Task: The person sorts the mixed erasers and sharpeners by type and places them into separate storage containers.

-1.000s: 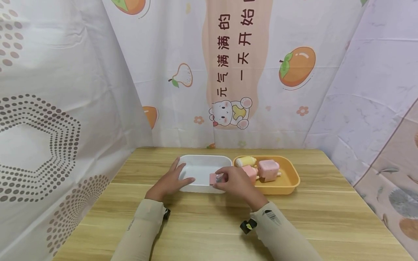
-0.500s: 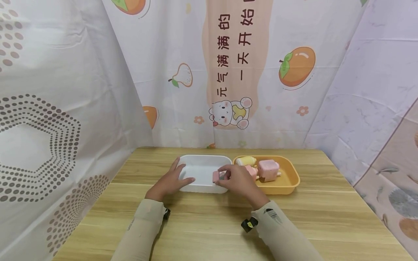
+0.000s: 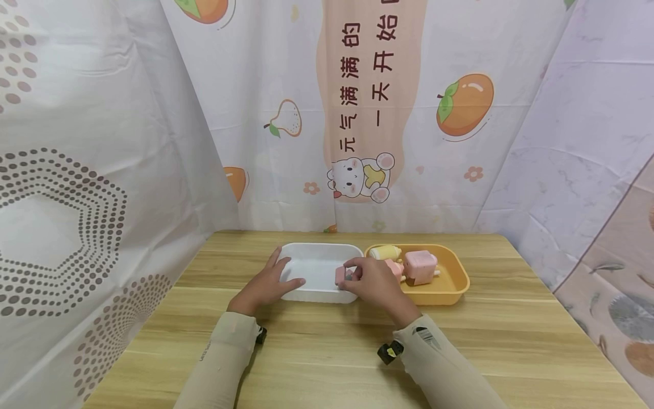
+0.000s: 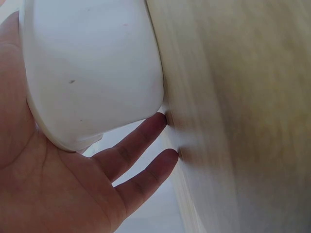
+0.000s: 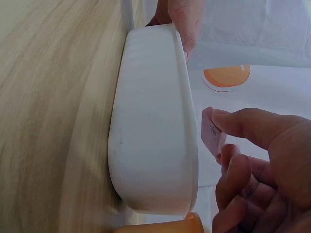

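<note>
My right hand (image 3: 375,284) pinches a small pink block (image 5: 212,131) between thumb and fingertips. The block is flat and rectangular, with dark marks on one face, and in the head view it overlaps the right end of the white tray (image 3: 313,296). In the right wrist view it stands just above the tray's rim. My left hand (image 3: 261,284) rests against the tray's left end, its thumb reaching over the near rim. Two of its fingers lie straight along the outside in the left wrist view, tips down at the tabletop.
Right beside the white tray stands an orange tray (image 3: 457,281). It holds a yellow bottle-shaped item (image 3: 384,253), a pink cube-like item (image 3: 420,267) with a white stem, and another pink one (image 3: 392,268) partly behind my right hand. Printed curtains (image 3: 286,187) hang behind the wooden table (image 3: 327,352).
My right hand has shifted slightly right with the pink block, which has turned in the fingers and moved toward the white tray's right end. The left hand stays in place.
</note>
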Motion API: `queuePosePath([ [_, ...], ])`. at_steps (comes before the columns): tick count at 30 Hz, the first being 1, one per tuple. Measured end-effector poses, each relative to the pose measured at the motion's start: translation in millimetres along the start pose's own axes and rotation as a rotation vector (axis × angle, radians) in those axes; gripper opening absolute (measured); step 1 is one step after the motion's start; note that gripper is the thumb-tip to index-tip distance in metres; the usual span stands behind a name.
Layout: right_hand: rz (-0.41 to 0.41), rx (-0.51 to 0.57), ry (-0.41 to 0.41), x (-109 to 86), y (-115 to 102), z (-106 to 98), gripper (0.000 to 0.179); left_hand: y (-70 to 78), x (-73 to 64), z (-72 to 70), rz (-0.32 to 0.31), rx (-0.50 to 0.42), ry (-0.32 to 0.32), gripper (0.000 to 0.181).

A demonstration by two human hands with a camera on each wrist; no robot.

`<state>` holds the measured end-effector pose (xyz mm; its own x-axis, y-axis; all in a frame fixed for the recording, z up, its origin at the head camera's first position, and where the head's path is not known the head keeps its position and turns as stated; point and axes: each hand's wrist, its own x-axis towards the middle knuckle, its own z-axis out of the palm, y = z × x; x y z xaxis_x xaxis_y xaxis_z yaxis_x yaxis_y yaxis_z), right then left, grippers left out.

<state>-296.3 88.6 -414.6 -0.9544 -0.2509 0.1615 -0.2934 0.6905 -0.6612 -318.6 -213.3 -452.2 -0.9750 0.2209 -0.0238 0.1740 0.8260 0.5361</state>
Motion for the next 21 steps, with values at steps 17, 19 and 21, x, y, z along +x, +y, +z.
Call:
queuePosePath([
  [17, 0.041, 0.009, 0.002, 1.0, 1.6, 1.9, 0.044, -0.7, 0.1, 0.7, 0.003, -0.002, 0.006, 0.102],
  [19, 0.037, 0.008, 0.01, 1.0, 1.7, 1.8, 0.043, -0.7, 0.1, 0.7, 0.005, 0.002, 0.007, 0.102],
  [21, 0.034, 0.008, 0.015, 0.9, 1.7, 1.8, 0.042, -0.9, 0.3, 0.9, 0.002, 0.005, 0.006, 0.102],
])
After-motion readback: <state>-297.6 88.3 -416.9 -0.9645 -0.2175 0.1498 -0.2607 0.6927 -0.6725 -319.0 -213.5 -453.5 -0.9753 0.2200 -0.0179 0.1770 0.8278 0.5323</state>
